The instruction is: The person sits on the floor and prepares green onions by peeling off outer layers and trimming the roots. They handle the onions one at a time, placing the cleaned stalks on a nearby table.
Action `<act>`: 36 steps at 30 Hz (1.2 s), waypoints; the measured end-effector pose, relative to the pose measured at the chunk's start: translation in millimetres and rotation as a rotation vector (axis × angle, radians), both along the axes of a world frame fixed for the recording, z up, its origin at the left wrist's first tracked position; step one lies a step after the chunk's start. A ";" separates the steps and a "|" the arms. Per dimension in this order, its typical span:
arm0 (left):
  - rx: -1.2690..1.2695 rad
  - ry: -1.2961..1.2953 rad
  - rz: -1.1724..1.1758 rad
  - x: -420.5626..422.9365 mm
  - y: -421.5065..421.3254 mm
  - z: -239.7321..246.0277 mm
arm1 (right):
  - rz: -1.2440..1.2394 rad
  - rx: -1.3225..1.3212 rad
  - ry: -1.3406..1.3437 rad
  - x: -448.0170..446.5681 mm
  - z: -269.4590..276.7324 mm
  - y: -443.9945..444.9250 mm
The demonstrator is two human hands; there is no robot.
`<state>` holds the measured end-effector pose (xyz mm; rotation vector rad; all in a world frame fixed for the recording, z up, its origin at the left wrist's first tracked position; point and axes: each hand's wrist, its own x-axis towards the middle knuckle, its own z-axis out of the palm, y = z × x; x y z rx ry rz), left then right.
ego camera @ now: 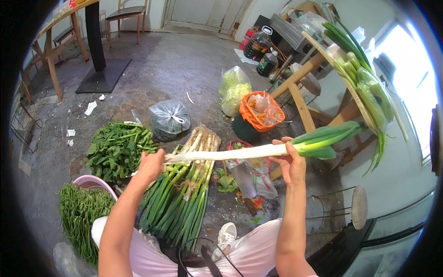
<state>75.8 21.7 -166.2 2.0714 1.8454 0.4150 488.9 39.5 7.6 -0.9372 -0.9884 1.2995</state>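
Stretched level between my hands is one large green onion with a long white stalk. My left hand grips its thin, stringy root end. Around the stalk, just below the green leaves, my right hand has its fingers and thumb. Beneath it on the floor lies a pile of green onions, roots away from me and leaves toward my feet. Left of the pile is a heap of leafy greens. Nearer me, thin green stalks, perhaps long beans or garlic shoots, lie by a pink basin.
An orange-lined bin stands beyond my right hand, beside bagged cabbage. A tied plastic bag sits behind the pile. Peeled green onions lie on a wooden table at right. A stool is at lower right.
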 end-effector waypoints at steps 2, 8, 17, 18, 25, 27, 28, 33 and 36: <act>-0.098 0.103 0.028 -10.2 -6.1 -12.7 | 0.003 0.019 -0.014 20.7 5.0 -0.5; 0.073 -0.183 -0.204 48.0 -18.6 9.7 | 0.056 0.035 -0.014 27.0 7.4 -3.5; 0.653 -0.376 -0.456 135.6 -36.7 107.3 | 0.285 -0.015 0.123 -44.0 -4.5 -8.3; 0.656 -0.353 -0.425 136.0 -37.8 110.5 | 0.283 -0.017 0.134 -50.7 -5.6 -10.5; 0.559 -0.477 -0.334 122.8 -29.9 113.0 | 0.500 0.016 0.110 -61.8 -14.4 -11.5; 0.522 -0.644 -0.356 122.2 -28.8 113.8 | 0.540 0.020 0.169 -64.4 -12.6 -12.0; 0.553 -0.738 -0.341 123.9 -30.7 117.3 | 0.556 0.033 0.183 -65.9 -11.6 -11.2; 0.764 -0.674 -0.285 122.4 -28.7 128.3 | 0.570 0.052 0.245 -75.2 -13.6 -8.7; 0.810 -0.555 -0.307 117.3 -28.2 131.2 | 0.515 -0.001 0.221 -79.3 -12.0 -9.1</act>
